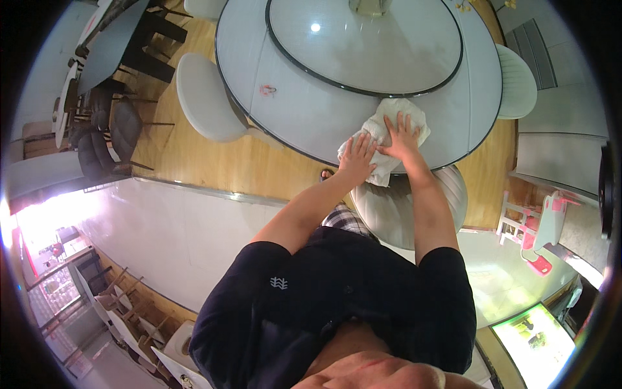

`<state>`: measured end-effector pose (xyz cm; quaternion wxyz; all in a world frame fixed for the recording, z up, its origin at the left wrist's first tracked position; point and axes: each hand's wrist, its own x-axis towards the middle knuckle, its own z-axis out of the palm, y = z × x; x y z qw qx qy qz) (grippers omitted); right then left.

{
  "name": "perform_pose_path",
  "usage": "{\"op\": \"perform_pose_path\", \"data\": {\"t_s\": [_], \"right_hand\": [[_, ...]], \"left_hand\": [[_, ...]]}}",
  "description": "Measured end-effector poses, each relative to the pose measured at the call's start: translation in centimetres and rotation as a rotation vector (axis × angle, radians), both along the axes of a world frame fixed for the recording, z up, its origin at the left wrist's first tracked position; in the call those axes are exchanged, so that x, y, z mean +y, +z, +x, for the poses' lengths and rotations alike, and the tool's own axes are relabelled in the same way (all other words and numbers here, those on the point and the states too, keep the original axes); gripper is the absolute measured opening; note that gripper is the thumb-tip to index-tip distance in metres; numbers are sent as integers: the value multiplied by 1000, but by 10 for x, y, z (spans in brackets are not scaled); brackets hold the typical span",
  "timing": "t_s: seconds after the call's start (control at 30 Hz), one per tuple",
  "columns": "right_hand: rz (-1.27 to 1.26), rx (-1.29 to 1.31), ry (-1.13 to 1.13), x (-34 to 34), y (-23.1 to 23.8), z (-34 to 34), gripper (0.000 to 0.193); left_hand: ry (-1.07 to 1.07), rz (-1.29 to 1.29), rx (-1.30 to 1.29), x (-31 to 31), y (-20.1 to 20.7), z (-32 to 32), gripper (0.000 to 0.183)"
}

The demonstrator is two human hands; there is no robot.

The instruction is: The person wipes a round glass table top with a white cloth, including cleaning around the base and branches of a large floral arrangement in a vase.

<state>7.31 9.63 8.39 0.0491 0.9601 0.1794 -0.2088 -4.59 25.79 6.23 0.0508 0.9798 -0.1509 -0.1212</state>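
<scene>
A crumpled white cloth [374, 124] lies on the near part of a round, pale-topped table [304, 110], and one end of it hangs over the near edge. My left hand [358, 159] rests flat on the cloth's left part, close to the table edge. Slightly farther in and to the right, my right hand [402, 137] presses on the same cloth with its fingers spread. Both hands are open, palms down. Just beyond the cloth is the dark rim of a raised round turntable [363, 55]. Reddish marks [267, 91] show on the tabletop to the left.
A padded pale chair [405, 211] stands below my hands at the near edge. White chairs flank the table at left [204, 97] and right [518, 81]. A glass vessel [370, 6] is on the turntable. A pink-and-white child's seat [534, 227] stands at the right.
</scene>
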Motion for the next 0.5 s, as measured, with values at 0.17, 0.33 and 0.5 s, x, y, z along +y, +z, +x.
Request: {"op": "perform_pose_path", "data": {"t_s": [0.17,0.33,0.5], "right_hand": [[27,15,-36,-7,2,-20,117],[36,50,-80,-12,2,-33,115],[50,32,-152,-15,2,-42,115]], "left_hand": [[-69,-51,0,3,3,-9,73],[-127,-56,1,4,2,-13,74],[-206,-30,-26,8,7,-7,75]]}}
